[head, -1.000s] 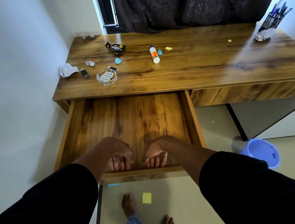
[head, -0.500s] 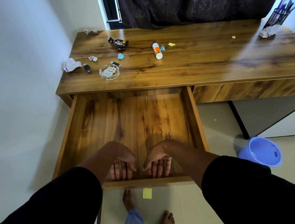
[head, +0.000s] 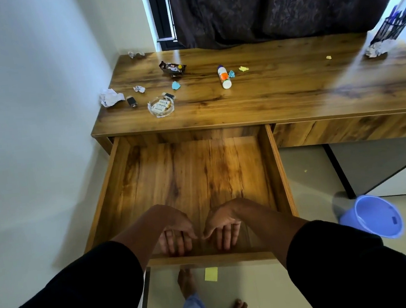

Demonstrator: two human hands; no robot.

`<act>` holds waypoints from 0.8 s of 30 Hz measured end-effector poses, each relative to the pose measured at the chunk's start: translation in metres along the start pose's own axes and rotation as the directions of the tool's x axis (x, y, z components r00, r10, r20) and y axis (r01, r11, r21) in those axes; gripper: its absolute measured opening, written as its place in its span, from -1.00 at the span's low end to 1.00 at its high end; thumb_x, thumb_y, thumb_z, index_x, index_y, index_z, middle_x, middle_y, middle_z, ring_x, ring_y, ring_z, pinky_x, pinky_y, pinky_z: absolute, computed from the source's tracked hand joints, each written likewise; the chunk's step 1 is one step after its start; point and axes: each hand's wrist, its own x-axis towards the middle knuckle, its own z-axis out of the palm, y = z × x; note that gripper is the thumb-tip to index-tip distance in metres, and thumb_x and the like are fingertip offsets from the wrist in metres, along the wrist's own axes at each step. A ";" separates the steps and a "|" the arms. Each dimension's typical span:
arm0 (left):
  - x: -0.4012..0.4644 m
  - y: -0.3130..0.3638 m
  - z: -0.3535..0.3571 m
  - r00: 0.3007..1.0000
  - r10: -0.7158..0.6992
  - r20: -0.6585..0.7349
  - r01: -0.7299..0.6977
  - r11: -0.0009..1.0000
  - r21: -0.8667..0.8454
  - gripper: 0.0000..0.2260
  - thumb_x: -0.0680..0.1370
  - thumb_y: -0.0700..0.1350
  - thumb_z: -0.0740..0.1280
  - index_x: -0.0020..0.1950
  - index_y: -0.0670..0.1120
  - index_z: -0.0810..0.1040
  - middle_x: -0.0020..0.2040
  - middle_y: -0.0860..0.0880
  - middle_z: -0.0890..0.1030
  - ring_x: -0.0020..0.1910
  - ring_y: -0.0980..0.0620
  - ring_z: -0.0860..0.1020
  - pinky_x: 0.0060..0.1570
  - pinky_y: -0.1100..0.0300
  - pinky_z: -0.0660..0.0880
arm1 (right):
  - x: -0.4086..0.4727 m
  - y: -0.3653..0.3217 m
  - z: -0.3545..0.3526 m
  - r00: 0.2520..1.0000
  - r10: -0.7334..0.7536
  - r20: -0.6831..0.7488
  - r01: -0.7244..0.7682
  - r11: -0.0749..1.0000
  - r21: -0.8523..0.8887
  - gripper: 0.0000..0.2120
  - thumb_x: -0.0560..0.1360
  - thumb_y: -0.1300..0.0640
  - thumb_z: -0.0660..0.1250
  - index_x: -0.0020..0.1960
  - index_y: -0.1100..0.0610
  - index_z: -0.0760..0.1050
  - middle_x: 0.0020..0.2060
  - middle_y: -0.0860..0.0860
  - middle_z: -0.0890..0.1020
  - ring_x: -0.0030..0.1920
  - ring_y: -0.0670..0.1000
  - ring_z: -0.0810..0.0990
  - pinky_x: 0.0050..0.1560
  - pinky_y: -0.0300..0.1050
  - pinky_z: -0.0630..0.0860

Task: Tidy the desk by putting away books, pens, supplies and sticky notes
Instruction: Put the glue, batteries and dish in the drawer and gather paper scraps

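The left drawer [head: 194, 180] of the wooden desk [head: 291, 93] stands pulled far out and holds nothing. My left hand [head: 175, 235] and my right hand [head: 224, 230] are inside it side by side, their fingers laid fairly straight against the inner face of the drawer front [head: 208, 257]. On the desktop lie a white glue bottle [head: 224, 76], blue [head: 176, 85] and yellow [head: 243, 68] paper scraps, and a black mesh pen holder [head: 394, 25] at the far right. A yellow sticky note [head: 211, 274] lies on the floor below the drawer.
Crumpled white paper [head: 111, 97], a small black item [head: 131, 101], a glass dish [head: 160, 106] and a snack wrapper [head: 172, 68] sit at the desk's left end. A blue bin [head: 373, 218] stands on the floor to the right. The wall is close on the left.
The drawer has slid further out toward me with both hands against its front. The view has drawn back, showing more of the drawer's bottom.
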 end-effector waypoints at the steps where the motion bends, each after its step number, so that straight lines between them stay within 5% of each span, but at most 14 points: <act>1: 0.000 -0.003 -0.002 0.999 0.026 -0.033 -0.026 1.000 -0.016 -0.65 0.62 0.10 0.33 0.24 -0.12 0.66 0.05 -0.13 0.73 0.14 -0.16 0.67 0.21 -0.13 0.59 | 0.001 -0.002 -0.003 0.999 -0.009 -0.038 0.009 1.000 -0.005 -0.51 0.67 -0.08 0.25 0.48 0.20 0.37 0.34 0.23 0.58 0.32 0.19 0.60 0.16 0.06 0.57; 6: -0.001 -0.017 -0.031 0.922 0.202 -0.329 -0.256 0.958 -0.128 -0.72 0.59 0.07 0.40 0.19 -0.07 0.64 -0.03 -0.08 0.73 -0.01 -0.09 0.70 0.00 0.00 0.65 | -0.010 -0.025 -0.035 0.948 -0.135 -0.288 0.126 0.991 -0.050 -0.61 0.69 0.03 0.22 0.40 0.25 0.46 0.32 0.16 0.60 0.31 0.12 0.60 0.24 0.01 0.58; 9: -0.013 -0.017 -0.065 0.767 0.262 -0.585 -0.329 0.944 -0.009 -0.80 0.53 0.00 0.39 0.09 -0.01 0.69 -0.04 0.02 0.72 -0.03 0.01 0.69 0.00 0.09 0.65 | -0.026 -0.046 -0.060 0.766 -0.329 -0.552 0.285 0.944 -0.168 -0.78 0.61 0.08 0.34 0.10 0.21 0.64 0.03 0.14 0.70 0.05 0.13 0.70 0.03 0.04 0.66; 13: -0.028 -0.020 -0.123 0.542 0.308 -0.782 -0.336 0.932 0.134 -0.78 0.47 0.06 0.37 0.03 0.01 0.67 0.10 0.06 0.65 0.12 0.03 0.60 0.06 0.14 0.52 | -0.036 -0.084 -0.101 0.576 -0.431 -0.695 0.341 0.899 -0.275 -0.93 0.53 0.07 0.38 -0.02 0.05 0.61 0.03 0.01 0.65 0.06 0.04 0.62 0.04 -0.02 0.58; 18: -0.040 -0.025 -0.194 0.400 0.268 -0.876 -0.376 0.920 0.110 -0.86 0.46 0.03 0.31 -0.04 0.06 0.58 0.00 0.06 0.64 -0.02 0.07 0.59 -0.01 0.08 0.57 | -0.033 -0.135 -0.157 0.447 -0.430 -0.784 0.305 0.897 -0.319 -0.73 0.53 -0.03 0.38 0.20 0.01 0.55 0.13 -0.01 0.63 0.13 0.05 0.59 0.12 0.01 0.58; 24: -0.034 -0.037 -0.261 0.337 0.183 -0.924 -0.244 0.964 0.102 -0.42 0.52 0.19 0.37 0.47 -0.01 0.36 0.48 -0.06 0.36 0.41 -0.14 0.37 0.27 -0.07 0.42 | -0.011 -0.173 -0.211 0.359 -0.411 -0.838 0.267 0.905 -0.330 -0.44 0.54 -0.05 0.40 0.49 0.04 0.36 0.40 0.06 0.49 0.38 0.10 0.45 0.31 -0.01 0.47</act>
